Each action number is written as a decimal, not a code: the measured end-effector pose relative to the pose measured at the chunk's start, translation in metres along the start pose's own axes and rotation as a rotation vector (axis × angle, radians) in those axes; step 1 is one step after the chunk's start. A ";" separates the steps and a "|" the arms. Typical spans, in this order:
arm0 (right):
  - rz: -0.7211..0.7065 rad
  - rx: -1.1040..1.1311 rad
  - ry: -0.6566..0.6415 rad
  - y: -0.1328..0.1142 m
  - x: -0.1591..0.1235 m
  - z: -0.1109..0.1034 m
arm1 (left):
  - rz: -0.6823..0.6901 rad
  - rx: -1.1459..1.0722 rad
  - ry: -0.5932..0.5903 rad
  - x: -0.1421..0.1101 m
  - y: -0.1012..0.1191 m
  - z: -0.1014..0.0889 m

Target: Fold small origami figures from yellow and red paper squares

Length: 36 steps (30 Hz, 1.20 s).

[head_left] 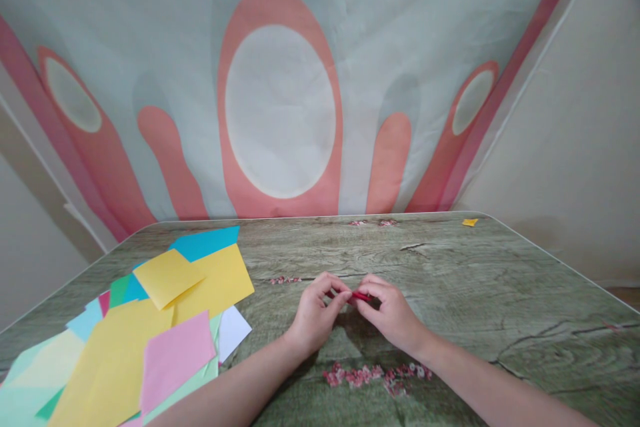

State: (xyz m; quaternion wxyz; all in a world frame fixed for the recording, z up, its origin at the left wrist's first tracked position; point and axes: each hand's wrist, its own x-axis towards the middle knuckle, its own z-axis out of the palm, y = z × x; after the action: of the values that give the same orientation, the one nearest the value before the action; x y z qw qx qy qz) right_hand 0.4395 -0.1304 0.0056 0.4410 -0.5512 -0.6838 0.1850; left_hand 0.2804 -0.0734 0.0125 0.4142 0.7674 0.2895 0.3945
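Observation:
Both my hands meet over the middle of the wood-patterned table [450, 267]. My left hand [316, 312] and my right hand [388, 310] have their fingers pinched together on a small folded piece of red paper [359, 295], which shows only as a thin strip between the fingertips. Most of that paper is hidden by my fingers. A loose heap of coloured paper sheets [150, 327] lies to the left of my left hand, with yellow, pink, blue and green sheets overlapping.
A small yellow scrap [470, 221] lies at the far right corner of the table. A patterned cloth [280, 93] with pink and white shapes hangs behind the table. Pink flower marks [375, 375] are printed on the tabletop.

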 end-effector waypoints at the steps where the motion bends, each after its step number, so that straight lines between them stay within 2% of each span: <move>1: 0.000 -0.010 -0.001 0.001 0.000 0.000 | -0.004 -0.009 0.005 0.001 -0.001 0.000; 12: 0.041 -0.080 0.014 0.017 0.004 0.005 | -0.252 -0.346 0.127 0.005 -0.016 0.006; 23: 0.043 -0.084 -0.040 0.015 0.003 0.004 | -0.356 -0.439 0.143 0.006 -0.018 0.008; 30: 0.163 0.028 -0.025 0.015 0.000 0.008 | -0.453 -0.550 0.002 0.005 -0.018 0.008; 36: 0.169 0.085 -0.010 0.014 0.005 0.000 | -0.491 -0.547 -0.056 0.005 -0.018 0.005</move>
State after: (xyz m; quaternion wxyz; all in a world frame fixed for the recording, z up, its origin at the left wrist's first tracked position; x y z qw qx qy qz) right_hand 0.4478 -0.1214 -0.0023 0.4432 -0.5868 -0.6287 0.2531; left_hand 0.2849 -0.0631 -0.0031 0.6942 0.5465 0.3375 0.3248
